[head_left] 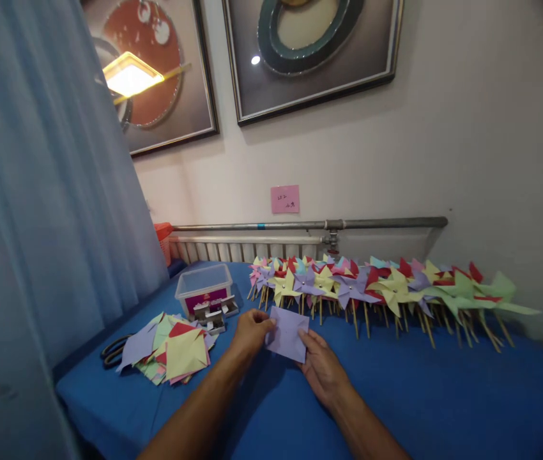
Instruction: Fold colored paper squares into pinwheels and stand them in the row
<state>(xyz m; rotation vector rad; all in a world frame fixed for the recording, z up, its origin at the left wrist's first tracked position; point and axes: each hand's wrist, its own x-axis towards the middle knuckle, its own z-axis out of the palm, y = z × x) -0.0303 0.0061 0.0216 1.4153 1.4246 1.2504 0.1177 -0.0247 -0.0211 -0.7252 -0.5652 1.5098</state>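
Observation:
A square of purple paper (287,333) is held up above the blue cloth, between my two hands. My left hand (252,331) pinches its left edge with thumb and fingertips. On the other side, my right hand (320,367) grips the lower right edge, thumb in front and fingers behind. Faint creases show on the paper. To the left lies a loose pile of coloured paper squares (186,354), a yellow one on top. Several small open boxes (214,321) sit between the pile and my left hand; their contents are too small to tell.
Many paper pinwheels (351,289) on wooden sticks stretch along the back right. A clear plastic tub (204,279) stands behind the small boxes. Black-handled scissors (114,350) lie partly under the pile. A blue curtain (51,191) hangs at left; a metal pipe (391,223) runs along the wall.

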